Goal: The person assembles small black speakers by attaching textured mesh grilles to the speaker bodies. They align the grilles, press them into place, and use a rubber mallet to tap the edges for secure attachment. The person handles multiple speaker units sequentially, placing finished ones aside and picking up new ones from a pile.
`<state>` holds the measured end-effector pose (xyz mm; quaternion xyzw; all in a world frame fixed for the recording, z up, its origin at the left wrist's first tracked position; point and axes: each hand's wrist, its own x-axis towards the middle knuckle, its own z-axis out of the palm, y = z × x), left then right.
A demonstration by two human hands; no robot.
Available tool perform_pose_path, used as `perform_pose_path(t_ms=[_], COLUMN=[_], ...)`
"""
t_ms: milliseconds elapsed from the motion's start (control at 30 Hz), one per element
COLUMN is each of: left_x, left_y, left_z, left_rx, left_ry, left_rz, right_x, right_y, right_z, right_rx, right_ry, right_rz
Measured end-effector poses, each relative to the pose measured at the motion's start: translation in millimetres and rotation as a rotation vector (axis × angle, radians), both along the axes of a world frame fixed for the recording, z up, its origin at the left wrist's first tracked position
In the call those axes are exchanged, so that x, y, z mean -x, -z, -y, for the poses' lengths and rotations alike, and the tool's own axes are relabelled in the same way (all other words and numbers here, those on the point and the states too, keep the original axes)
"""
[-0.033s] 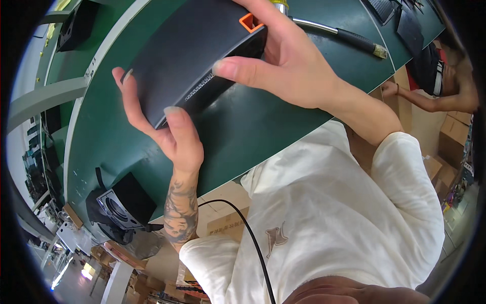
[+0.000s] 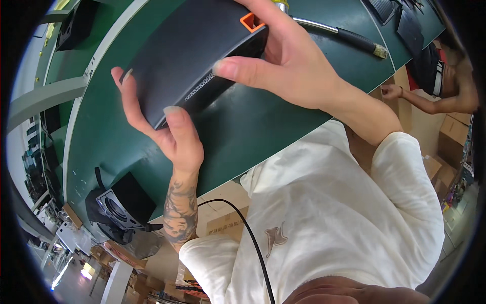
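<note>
The right hand [image 2: 298, 76] grasps a curved black casing [image 2: 177, 55] by its right end, thumb pressed along the near edge, fingers wrapped behind. The left hand [image 2: 178, 142] grips the lower-left corner, its thumb on the near side and its fingers round the far side. Against the frame an instant earlier, almost nothing differs: both grips and the casing's tilt stay as they were, which suggests a steady hold, not a change of grip.

The casing is smooth and dull, with a broad, gently bowed face. A pale perforated strip [image 2: 200, 86] runs along its narrow near side, and an orange square frame [image 2: 245, 22] sits at the right corner, beside the right hand. It is held over the green tabletop [image 2: 243, 137]; whether any part touches down is hidden. Farther out, a black-handled tool [image 2: 354, 40] lies to the right and a black box speaker [image 2: 134, 195] stands at lower left.
</note>
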<state>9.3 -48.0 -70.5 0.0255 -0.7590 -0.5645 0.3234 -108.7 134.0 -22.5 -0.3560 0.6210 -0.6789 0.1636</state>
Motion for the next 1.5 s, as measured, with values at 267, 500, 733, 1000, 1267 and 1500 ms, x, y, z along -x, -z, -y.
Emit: perform_pose_path(t_ms=[267,500,733,1000,1267,1500], left_x=[1,3,5,5,0,-2], left_y=[1,-4,-5,-1,-1,-1], left_z=[-5,-7,-7,-4,-5,-5], left_rx=[-0.114,-0.231,-0.332,-0.282,-0.226,-0.163], left_ry=[0.045,0.038,0.1,0.08,0.031,0.036], left_rz=[-0.059,-0.018,-0.033,-0.078,-0.011,0.003], right_x=[9,17,8,19,-9,-19], right_y=[16,28,6,3,11,12], right_z=[-1,3,-11,-50,-36,-19], right_rx=[0.142,0.166,0.051,-0.154,-0.14,-0.131], right_ry=[-0.176,-0.158,-0.159,-0.029,0.23,0.323], right_rz=[0.175,-0.053,-0.008,-0.148,-0.778,-0.674])
